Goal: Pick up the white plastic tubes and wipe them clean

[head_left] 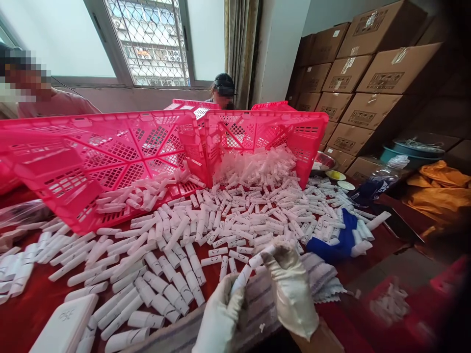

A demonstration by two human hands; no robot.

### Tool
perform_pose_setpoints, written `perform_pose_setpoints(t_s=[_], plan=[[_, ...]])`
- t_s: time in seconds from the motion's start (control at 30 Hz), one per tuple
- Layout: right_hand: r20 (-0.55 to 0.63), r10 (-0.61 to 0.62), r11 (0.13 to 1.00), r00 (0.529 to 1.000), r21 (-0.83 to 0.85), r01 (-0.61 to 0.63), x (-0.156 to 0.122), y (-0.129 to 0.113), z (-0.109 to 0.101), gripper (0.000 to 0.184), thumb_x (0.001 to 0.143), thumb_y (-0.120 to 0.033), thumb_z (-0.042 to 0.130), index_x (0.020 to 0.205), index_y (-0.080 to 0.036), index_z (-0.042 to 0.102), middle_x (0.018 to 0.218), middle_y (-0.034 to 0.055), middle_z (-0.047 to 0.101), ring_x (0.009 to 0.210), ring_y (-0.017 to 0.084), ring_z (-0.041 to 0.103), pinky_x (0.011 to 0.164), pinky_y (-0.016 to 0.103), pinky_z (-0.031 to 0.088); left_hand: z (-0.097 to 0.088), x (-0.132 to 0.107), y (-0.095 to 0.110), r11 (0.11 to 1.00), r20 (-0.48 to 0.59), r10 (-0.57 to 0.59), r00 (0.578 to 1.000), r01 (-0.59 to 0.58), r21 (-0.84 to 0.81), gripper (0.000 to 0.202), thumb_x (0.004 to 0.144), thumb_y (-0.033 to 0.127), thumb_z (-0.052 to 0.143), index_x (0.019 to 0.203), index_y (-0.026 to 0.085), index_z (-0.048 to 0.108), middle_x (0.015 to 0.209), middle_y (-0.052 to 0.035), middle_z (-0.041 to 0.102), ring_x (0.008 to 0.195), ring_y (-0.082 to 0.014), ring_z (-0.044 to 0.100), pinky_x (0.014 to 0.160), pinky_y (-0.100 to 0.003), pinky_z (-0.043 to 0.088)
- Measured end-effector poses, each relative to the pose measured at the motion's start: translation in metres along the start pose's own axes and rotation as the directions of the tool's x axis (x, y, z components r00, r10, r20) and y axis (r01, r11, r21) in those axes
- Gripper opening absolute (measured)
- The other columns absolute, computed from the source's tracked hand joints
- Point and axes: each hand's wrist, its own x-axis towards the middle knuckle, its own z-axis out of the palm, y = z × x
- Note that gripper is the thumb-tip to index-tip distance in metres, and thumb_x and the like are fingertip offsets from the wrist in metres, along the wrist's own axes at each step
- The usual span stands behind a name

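My left hand (219,318), in a white glove, is closed round a slim white tube (241,278) with dark line markings. Close beside it, my gloved right hand (294,291) pinches a short white tube piece (257,259) between thumb and fingers. The ends of the two pieces are close together; I cannot tell whether they touch. Under both hands lies a grey striped towel (257,314). Many similar white tubes (176,279) are spread over the red tabletop (22,318) in front of and left of my hands.
Two pink baskets (147,147) lie tipped toward me, spilling white pieces. A white power bank (64,323) is at front left, a blue cloth (333,242) at right. Beyond are a bottle (382,176), bowls (335,175) and stacked cartons (364,113). Two people sit behind the baskets.
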Motion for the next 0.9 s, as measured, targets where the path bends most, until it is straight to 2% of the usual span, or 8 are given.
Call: perform_pose_setpoints(t_s=[0.2,0.37,0.5,0.57,0.63,0.73,0.8,0.9], plan=[[0.036,-0.146,0.989,0.989,-0.035,0.147,-0.021,-0.007,-0.004,0.013,0.069,-0.025,0.074,0.075,-0.022,0.064,0.077,0.0007,0.07,0.07,0.015,0.065,0.067,0.025,0.054,-0.002,0.003,0.002,0.999,0.059,0.04,0.997,-0.04,-0.002,0.038,0.075,0.049,0.062,0.097,0.018,0.063,0.09,-0.006,0.071,0.083,-0.0185,0.066,0.081,-0.027,0.051],[0.144,0.151,0.988,0.978,-0.063,-0.143,-0.01,-0.013,-0.008,0.024,0.064,-0.038,0.076,0.076,-0.021,0.065,0.07,0.0021,0.067,0.067,0.019,0.063,0.063,0.031,0.053,-0.007,0.003,-0.018,0.969,-0.008,0.16,0.987,-0.156,0.191,0.031,0.081,0.043,0.054,0.102,0.022,0.062,0.094,-0.0067,0.071,0.084,-0.0208,0.067,0.08,-0.032,0.052],[0.155,0.229,0.969,0.961,-0.13,-0.21,-0.006,-0.016,-0.009,0.031,0.069,-0.05,0.07,0.078,-0.02,0.066,0.071,0.0013,0.064,0.067,0.017,0.058,0.062,0.028,0.05,-0.013,0.006,-0.034,0.897,-0.062,0.336,0.94,-0.299,0.325,0.034,0.077,0.037,0.058,0.109,0.023,0.061,0.112,-0.0105,0.066,0.104,-0.026,0.061,0.094,-0.039,0.044],[0.21,0.248,0.961,0.946,-0.175,-0.213,-0.008,-0.018,-0.009,0.03,0.071,-0.05,0.068,0.073,-0.02,0.065,0.067,0.0003,0.061,0.064,0.016,0.055,0.059,0.027,0.048,-0.013,0.005,-0.029,0.936,-0.04,0.263,0.964,-0.245,0.251,0.032,0.075,0.039,0.061,0.103,0.022,0.062,0.103,-0.0094,0.068,0.095,-0.0245,0.062,0.088,-0.036,0.046],[0.311,0.247,0.958,0.918,-0.218,-0.184,-0.009,-0.021,-0.01,0.027,0.069,-0.047,0.071,0.07,-0.021,0.064,0.065,0.0002,0.06,0.065,0.016,0.054,0.059,0.026,0.047,-0.011,0.002,-0.016,0.998,0.067,0.061,0.996,-0.062,0.021,0.032,0.075,0.047,0.062,0.092,0.02,0.061,0.08,-0.0045,0.065,0.071,-0.0177,0.06,0.069,-0.029,0.048],[0.449,0.235,0.964,0.862,-0.223,-0.146,-0.008,-0.027,-0.011,0.023,0.069,-0.043,0.072,0.071,-0.021,0.064,0.068,-0.0003,0.059,0.067,0.016,0.055,0.063,0.026,0.047,-0.008,-0.002,0.008,0.921,0.325,-0.132,0.937,0.237,-0.309,0.041,0.071,0.056,0.064,0.082,0.018,0.055,0.06,0.0049,0.046,0.05,-0.0075,0.04,0.049,-0.019,0.034],[0.516,0.204,0.975,0.832,-0.185,-0.124,-0.008,-0.029,-0.01,0.02,0.075,-0.041,0.068,0.073,-0.021,0.065,0.072,-0.0006,0.057,0.07,0.015,0.054,0.066,0.025,0.047,-0.006,-0.003,0.019,0.922,0.304,-0.135,0.943,0.231,-0.31,0.041,0.069,0.056,0.067,0.08,0.018,0.054,0.057,0.0075,0.04,0.049,-0.0059,0.034,0.047,-0.017,0.029],[0.585,0.132,0.989,0.8,-0.129,-0.068,-0.009,-0.027,-0.006,0.02,0.083,-0.039,0.059,0.078,-0.02,0.065,0.083,0.0013,0.056,0.078,0.015,0.054,0.072,0.026,0.047,-0.001,-0.002,0.024,0.989,0.135,-0.068,0.989,0.084,-0.122,0.037,0.073,0.053,0.064,0.081,0.018,0.056,0.057,0.007,0.042,0.052,-0.0074,0.038,0.05,-0.018,0.032]])
